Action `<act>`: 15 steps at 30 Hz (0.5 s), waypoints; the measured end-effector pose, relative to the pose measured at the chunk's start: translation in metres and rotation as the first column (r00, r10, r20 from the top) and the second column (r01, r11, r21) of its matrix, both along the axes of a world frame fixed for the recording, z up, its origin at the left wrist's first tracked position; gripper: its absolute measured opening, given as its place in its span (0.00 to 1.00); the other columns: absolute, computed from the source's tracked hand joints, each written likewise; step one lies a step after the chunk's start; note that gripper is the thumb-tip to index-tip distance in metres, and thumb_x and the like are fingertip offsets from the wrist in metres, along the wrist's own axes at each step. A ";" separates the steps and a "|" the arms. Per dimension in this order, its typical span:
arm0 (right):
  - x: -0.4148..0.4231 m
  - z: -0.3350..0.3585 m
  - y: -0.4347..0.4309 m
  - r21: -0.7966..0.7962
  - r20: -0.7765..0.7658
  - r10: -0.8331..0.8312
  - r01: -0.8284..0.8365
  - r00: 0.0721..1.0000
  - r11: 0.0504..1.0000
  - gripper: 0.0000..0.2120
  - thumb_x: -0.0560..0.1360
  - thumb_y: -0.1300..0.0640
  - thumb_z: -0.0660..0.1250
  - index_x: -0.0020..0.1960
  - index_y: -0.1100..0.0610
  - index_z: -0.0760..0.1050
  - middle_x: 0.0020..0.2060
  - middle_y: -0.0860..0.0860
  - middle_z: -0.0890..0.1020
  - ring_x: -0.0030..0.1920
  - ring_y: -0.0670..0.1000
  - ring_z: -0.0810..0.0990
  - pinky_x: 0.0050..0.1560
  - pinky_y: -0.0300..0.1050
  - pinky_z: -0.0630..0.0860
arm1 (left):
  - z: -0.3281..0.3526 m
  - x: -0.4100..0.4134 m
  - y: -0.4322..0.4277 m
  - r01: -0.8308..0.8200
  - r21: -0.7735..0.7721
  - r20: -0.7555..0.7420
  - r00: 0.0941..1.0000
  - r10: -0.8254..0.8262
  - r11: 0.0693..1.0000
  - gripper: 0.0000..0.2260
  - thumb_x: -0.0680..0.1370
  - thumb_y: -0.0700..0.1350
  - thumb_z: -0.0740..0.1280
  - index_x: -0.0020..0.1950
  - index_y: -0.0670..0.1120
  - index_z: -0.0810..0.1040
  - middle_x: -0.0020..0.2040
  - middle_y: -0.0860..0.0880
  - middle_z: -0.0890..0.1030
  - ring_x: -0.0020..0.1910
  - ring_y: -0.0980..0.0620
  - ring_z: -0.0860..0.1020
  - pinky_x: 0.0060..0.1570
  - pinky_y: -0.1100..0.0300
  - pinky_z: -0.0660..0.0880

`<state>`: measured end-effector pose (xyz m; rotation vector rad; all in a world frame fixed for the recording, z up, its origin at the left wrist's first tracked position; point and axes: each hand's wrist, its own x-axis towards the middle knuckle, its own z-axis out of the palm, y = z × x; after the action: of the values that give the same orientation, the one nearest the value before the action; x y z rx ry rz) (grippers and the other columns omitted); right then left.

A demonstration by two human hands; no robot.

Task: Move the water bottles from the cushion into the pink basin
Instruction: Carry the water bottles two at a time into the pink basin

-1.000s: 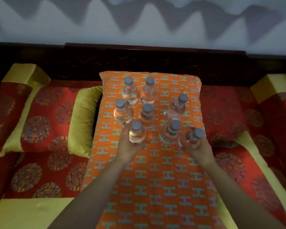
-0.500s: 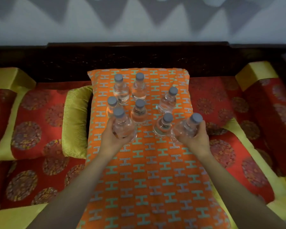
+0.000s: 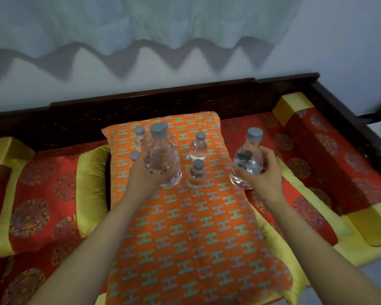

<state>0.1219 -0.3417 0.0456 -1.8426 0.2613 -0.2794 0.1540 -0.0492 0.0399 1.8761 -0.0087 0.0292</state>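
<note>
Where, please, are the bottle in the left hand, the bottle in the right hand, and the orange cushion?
Bottle in the left hand (image 3: 163, 157): head view, on its clear body.
Bottle in the right hand (image 3: 248, 160): head view, on its clear body.
Orange cushion (image 3: 194, 234): head view, on bare patterned fabric between the forearms.

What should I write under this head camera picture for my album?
Left hand and right hand each lift a water bottle.
</note>
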 end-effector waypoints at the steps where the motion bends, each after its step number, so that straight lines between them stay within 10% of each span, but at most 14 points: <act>1: -0.007 0.006 -0.005 0.000 0.012 -0.028 0.028 1.000 1.000 0.32 0.60 0.62 0.81 0.60 0.50 0.71 0.48 0.44 0.80 0.43 0.37 0.81 0.40 0.29 0.75 | 0.008 -0.001 -0.005 0.032 -0.006 0.014 0.999 -0.032 0.999 0.30 0.66 0.47 0.79 0.65 0.52 0.72 0.55 0.55 0.81 0.52 0.55 0.80 0.47 0.57 0.77; 15: -0.145 0.081 -0.166 -0.080 0.063 -0.403 0.407 0.913 0.910 0.28 0.64 0.57 0.80 0.59 0.47 0.72 0.52 0.49 0.81 0.49 0.50 0.82 0.51 0.54 0.80 | 0.068 -0.030 -0.175 0.304 -0.025 0.135 0.945 -0.298 0.952 0.19 0.64 0.48 0.79 0.47 0.61 0.75 0.42 0.59 0.83 0.41 0.62 0.80 0.40 0.65 0.76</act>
<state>-0.0236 -0.5076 0.1262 -1.8582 0.6115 -0.6296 0.1239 -0.2238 0.1079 1.8059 -0.3823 -0.0589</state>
